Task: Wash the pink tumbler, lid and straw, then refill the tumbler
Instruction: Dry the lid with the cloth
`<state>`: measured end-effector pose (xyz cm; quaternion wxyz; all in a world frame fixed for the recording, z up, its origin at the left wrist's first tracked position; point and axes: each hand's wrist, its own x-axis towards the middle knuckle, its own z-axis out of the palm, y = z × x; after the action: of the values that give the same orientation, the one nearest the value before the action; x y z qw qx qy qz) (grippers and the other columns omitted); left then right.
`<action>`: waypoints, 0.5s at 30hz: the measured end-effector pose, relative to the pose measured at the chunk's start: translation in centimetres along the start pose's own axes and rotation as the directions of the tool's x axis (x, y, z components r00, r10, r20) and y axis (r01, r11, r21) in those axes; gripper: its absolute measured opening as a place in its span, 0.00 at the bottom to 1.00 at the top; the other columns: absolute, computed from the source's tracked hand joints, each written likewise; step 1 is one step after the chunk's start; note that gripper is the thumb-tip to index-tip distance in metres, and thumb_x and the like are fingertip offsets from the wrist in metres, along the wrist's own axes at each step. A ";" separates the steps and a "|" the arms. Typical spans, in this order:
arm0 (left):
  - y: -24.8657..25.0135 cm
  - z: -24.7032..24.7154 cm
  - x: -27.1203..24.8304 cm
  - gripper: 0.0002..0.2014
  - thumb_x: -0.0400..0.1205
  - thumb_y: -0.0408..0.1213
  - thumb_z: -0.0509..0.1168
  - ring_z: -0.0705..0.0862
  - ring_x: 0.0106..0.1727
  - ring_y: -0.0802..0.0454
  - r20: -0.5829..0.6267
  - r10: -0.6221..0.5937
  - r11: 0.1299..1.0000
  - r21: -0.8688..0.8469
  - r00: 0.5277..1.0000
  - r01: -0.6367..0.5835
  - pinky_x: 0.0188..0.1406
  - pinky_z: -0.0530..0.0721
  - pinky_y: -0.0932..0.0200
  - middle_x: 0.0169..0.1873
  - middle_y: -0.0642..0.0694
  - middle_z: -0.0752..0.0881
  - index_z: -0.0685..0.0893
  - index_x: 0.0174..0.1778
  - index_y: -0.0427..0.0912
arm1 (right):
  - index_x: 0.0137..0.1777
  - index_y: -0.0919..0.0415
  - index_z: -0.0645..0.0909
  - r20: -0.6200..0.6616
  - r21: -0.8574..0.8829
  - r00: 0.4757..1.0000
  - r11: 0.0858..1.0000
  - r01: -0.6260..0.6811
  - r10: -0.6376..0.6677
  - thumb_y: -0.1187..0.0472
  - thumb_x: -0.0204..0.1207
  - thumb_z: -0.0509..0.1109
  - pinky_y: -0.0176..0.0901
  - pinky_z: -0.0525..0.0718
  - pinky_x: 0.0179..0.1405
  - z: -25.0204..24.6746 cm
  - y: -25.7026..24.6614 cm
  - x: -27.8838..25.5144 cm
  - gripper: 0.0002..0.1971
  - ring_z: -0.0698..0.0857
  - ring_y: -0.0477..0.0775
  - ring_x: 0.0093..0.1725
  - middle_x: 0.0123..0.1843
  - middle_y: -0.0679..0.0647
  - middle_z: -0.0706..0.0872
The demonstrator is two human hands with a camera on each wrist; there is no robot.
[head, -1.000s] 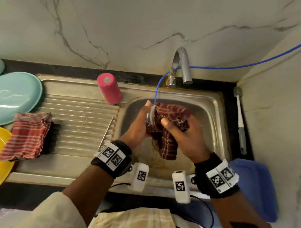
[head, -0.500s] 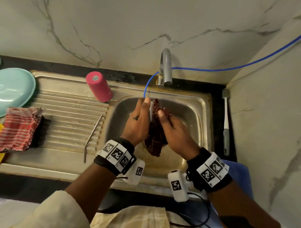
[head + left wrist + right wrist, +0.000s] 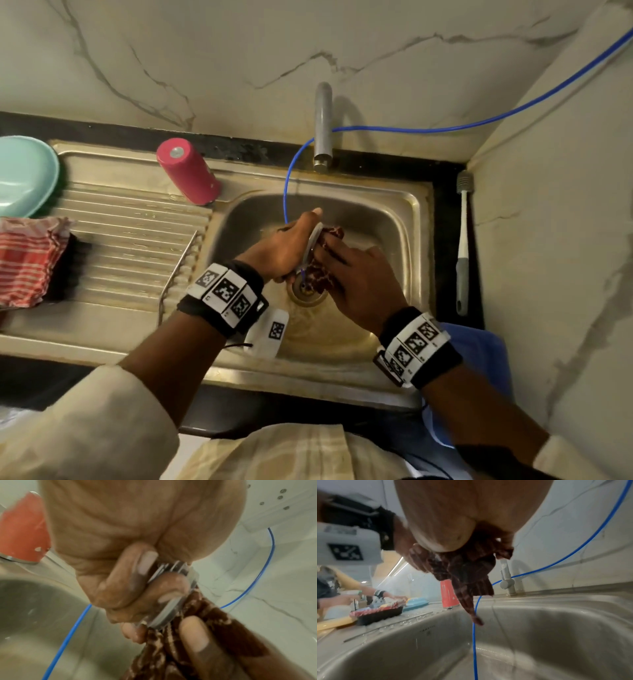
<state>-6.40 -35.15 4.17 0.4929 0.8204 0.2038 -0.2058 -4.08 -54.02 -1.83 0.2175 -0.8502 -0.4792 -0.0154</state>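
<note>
Over a steel sink (image 3: 416,219) set in a dark tabletop (image 3: 239,150) below marble walls (image 3: 205,51), the lid (image 3: 312,240) is gripped by the left hand (image 3: 284,248); a cloth (image 3: 320,277) is clutched by the right hand (image 3: 363,281).

Left hand (image 3: 130,555) is curling its fingers (image 3: 120,582) round the clear lid (image 3: 173,601), while the right hand's fingers (image 3: 193,639) are pressing the dark red cloth (image 3: 211,616) against it. Pink tumbler (image 3: 22,531) is standing behind, blue hose (image 3: 264,572) looping past.
</note>
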 end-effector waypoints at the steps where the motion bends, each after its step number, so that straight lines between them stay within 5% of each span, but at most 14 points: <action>1: 0.0 -0.1 0.5 0.35 0.87 0.73 0.42 0.81 0.22 0.47 -0.003 0.004 1.000 0.012 1.000 -0.004 0.21 0.76 0.58 0.27 0.44 0.85 0.82 0.39 0.50 | 0.84 0.51 0.71 0.013 -0.019 0.998 0.998 -0.063 0.063 0.52 0.84 0.65 0.53 0.78 0.44 0.2 -0.3 0.2 0.28 0.90 0.63 0.47 0.88 0.54 0.72; 4: 0.2 -0.8 1.7 0.33 0.83 0.76 0.45 0.83 0.23 0.47 -0.030 0.042 0.999 -0.004 0.999 -0.042 0.19 0.77 0.58 0.33 0.41 0.88 0.81 0.50 0.52 | 0.88 0.54 0.68 0.001 0.102 0.986 0.980 -0.168 0.169 0.50 0.86 0.60 0.56 0.87 0.43 0.3 -1.4 1.1 0.30 0.91 0.63 0.46 0.92 0.52 0.66; 10: 0.2 -0.2 2.3 0.24 0.87 0.70 0.51 0.85 0.28 0.45 -0.085 0.183 0.971 -0.143 0.980 -0.193 0.28 0.82 0.52 0.34 0.42 0.87 0.84 0.44 0.58 | 0.86 0.58 0.70 -0.038 0.376 0.958 0.892 -0.250 0.285 0.49 0.91 0.56 0.57 0.91 0.44 -0.4 -2.5 1.9 0.27 0.91 0.58 0.49 0.86 0.55 0.74; 13: 0.1 0.4 2.3 0.20 0.91 0.62 0.52 0.84 0.38 0.51 -0.157 0.274 0.947 -0.126 0.949 -0.294 0.47 0.81 0.44 0.35 0.54 0.86 0.83 0.43 0.60 | 0.81 0.58 0.76 -0.031 0.627 0.929 0.731 -0.268 0.368 0.55 0.94 0.58 0.38 0.88 0.55 -1.4 -2.2 2.4 0.19 0.90 0.41 0.56 0.71 0.51 0.87; 15: -0.1 0.5 2.3 0.20 0.94 0.55 0.51 0.83 0.42 0.52 -0.195 0.347 0.920 -0.120 0.917 -0.374 0.52 0.82 0.40 0.37 0.53 0.84 0.81 0.44 0.52 | 0.75 0.57 0.82 0.034 0.770 0.909 0.569 -0.289 0.416 0.57 0.93 0.59 0.38 0.84 0.61 -2.0 -1.9 3.1 0.16 0.89 0.41 0.61 0.65 0.51 0.90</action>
<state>-4.66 -35.29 2.62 0.5652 0.8178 0.1055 -0.0240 -3.62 -51.44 1.35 0.5874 -0.7537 -0.2431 0.1665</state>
